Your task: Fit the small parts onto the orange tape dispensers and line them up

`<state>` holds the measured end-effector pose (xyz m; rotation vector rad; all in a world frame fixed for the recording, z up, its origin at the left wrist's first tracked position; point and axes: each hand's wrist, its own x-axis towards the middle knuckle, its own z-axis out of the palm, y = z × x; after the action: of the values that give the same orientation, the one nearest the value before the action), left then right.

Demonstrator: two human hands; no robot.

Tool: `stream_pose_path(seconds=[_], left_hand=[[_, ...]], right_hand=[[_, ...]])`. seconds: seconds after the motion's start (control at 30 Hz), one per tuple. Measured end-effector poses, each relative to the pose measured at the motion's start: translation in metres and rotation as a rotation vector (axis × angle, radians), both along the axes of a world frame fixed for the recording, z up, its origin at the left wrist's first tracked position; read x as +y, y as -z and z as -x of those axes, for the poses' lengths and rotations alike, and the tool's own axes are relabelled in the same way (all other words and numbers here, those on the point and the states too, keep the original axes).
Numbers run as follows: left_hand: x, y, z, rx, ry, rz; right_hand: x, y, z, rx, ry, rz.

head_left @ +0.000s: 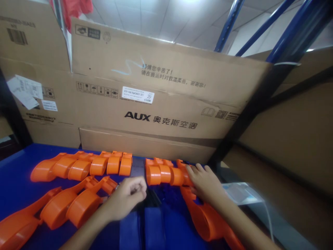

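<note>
My left hand [128,197] hovers over the blue table [15,180] with its fingers curled together, pinching something small that I cannot make out. It sits just right of a front row of orange plastic shells [78,203]. My right hand [205,182] rests on the right end of a short row of orange shells [162,173] at the back, fingers spread over the last one. Another orange shell [205,220] lies under my right forearm. A longer back row of orange shells [85,166] lines up to the left.
A large AUX cardboard box [161,90] stands right behind the table. More cardboard [291,139] leans at the right behind a dark upright post [249,111]. Blue rack beams [286,31] cross overhead. A plastic bag [240,192] lies right of my right hand.
</note>
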<state>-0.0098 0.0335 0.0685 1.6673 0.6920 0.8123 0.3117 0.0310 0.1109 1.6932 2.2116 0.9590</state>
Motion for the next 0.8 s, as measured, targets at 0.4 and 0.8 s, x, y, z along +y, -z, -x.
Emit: stream_pose_path(seconds=[0.4,0.8], left_hand=[[0.005,0.004,-0.006,-0.128,-0.090,0.054],[0.005,0.000,-0.008,-0.590,-0.416,0.568]], right_hand=[[-0.047,-0.066,0.023,0.069,-0.124,-0.163],[-0.088,-0.041,0.147,0.339,-0.551,-0.014]])
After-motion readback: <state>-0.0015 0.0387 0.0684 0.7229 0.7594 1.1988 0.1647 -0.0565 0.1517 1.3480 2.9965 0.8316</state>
